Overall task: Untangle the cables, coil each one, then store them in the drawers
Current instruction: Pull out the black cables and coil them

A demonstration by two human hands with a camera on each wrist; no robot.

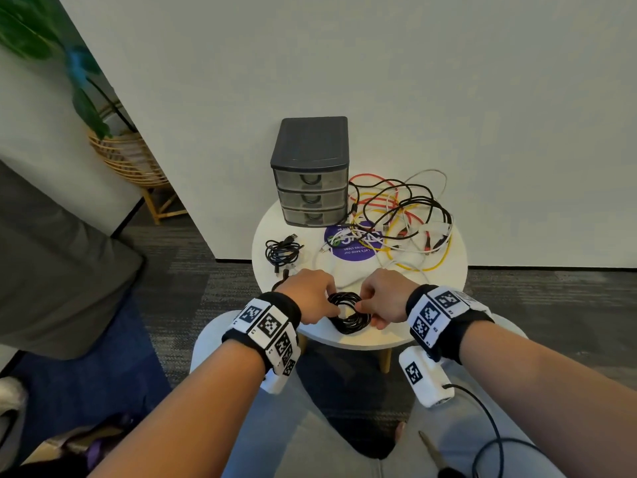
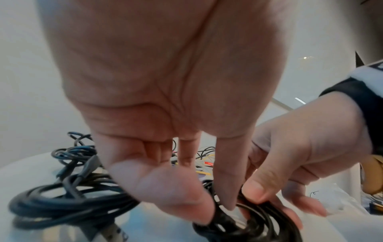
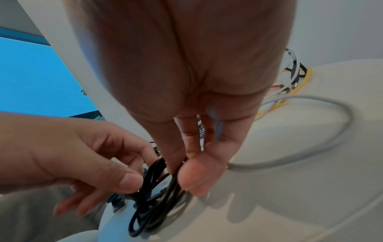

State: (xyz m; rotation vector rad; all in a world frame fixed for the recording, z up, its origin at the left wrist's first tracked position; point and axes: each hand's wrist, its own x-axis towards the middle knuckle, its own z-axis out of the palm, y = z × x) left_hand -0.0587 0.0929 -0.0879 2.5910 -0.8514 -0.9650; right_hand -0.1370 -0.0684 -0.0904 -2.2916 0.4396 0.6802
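Note:
A coiled black cable [image 1: 348,313] lies at the near edge of the round white table [image 1: 413,326]. My left hand [image 1: 312,300] pinches its left side between thumb and fingers [image 2: 225,193]. On its right side my right hand [image 1: 379,301] pinches the loops [image 3: 165,180] between thumb and fingers. A tangle of red, yellow, white and black cables [image 1: 400,219] covers the table's far right. The dark three-drawer unit [image 1: 312,174] stands at the back, all drawers closed.
Another coiled black cable [image 1: 281,253] lies on the table's left, with a loose connector end near my left hand. A purple round sticker [image 1: 355,244] sits under the tangle. A white wall rises behind; a rattan plant stand [image 1: 127,160] is far left.

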